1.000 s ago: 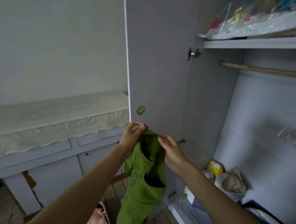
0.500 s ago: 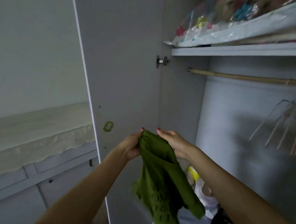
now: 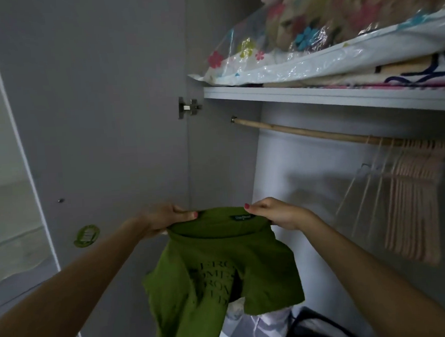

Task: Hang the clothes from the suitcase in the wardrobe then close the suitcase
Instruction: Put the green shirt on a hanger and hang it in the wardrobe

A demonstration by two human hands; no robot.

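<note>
Right now I have the green T-shirt (image 3: 223,277) held up in front of the open wardrobe, below the wooden rail (image 3: 318,135). My left hand (image 3: 164,218) pinches 1 side of the neckline and my right hand (image 3: 276,214) pinches the other, so the collar is stretched between them and the body hangs loose underneath.

No hanger is in the shirt yet, as far as I can see. The bunch of pale hangers (image 3: 410,196) sits well off to my right on the rail, and both hands are occupied. To fetch 1 I would have to let go on 1 side, and I judge the shirt could then swing, twist or slip down onto the bags (image 3: 265,324) on the wardrobe floor.

The hangers look tightly packed, so pulling 1 might drag its neighbours off. Stretching the collar hard could also deform it. The suitcase is out of view.
</note>
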